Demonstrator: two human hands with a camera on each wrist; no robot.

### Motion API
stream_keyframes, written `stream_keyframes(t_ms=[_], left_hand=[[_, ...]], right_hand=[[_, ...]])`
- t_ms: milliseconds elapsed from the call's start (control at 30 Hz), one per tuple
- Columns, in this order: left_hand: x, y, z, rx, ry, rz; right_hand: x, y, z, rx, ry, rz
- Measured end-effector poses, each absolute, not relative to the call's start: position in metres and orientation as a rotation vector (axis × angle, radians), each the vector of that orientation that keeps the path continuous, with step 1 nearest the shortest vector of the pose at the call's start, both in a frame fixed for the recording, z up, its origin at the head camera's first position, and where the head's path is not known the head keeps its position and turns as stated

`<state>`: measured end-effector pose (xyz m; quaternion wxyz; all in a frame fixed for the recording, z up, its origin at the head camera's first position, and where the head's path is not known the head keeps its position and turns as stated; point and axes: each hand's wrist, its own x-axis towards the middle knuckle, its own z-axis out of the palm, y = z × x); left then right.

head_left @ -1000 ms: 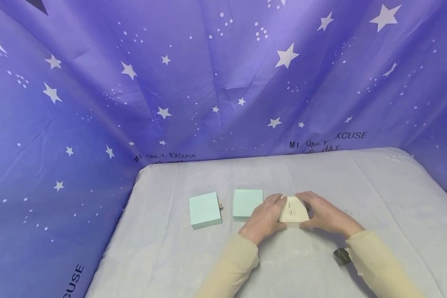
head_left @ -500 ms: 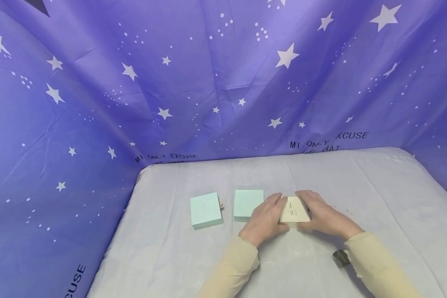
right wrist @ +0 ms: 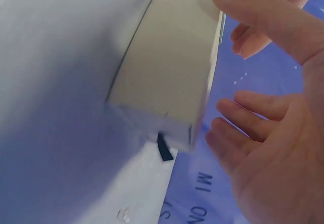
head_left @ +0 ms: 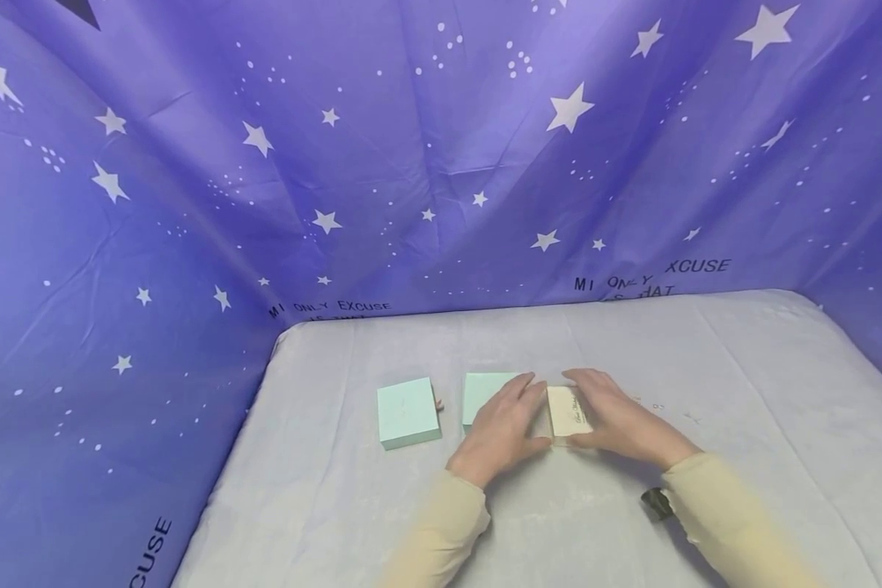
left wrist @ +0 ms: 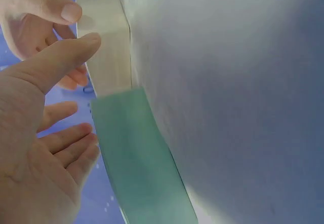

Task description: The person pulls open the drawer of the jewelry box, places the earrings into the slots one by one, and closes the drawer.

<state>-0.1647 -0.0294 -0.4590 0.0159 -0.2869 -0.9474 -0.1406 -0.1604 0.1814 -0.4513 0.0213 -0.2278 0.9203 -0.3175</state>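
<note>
A small cream gift box [head_left: 564, 411] with dark script on top lies on the cloth-covered table. My right hand [head_left: 619, 415] spans it, thumb on the near side and fingers reaching past the far side. At the box's right end, a dark ribbon tab [right wrist: 164, 147] sticks out in the right wrist view. My left hand [head_left: 498, 429] is just left of the cream box, fingers spread and holding nothing; its thumb overlaps the box in the left wrist view. Partly behind that hand sits a mint-green box [head_left: 485, 394], close beside the cream one.
Another mint-green box [head_left: 408, 412] with a small ribbon tab lies farther left. By my right sleeve is a dark, short cylinder-like object [head_left: 657, 505]. Tiny items [head_left: 657, 406] lie right of my right hand. A purple star-print curtain [head_left: 426, 163] rises behind the table's far edge.
My left hand has come off the cream box and moved left over the mint-green one. The right hand has shifted left, covering more of the cream box, which has moved slightly left.
</note>
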Motion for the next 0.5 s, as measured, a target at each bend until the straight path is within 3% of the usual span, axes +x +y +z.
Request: stream_keyframes(t_ms=[500], left_hand=[[-0.176,-0.078,-0.457,-0.721,-2.987,-0.595]], right_hand=[[-0.175,0.144,-0.447,-0.744,2.821,-0.98]])
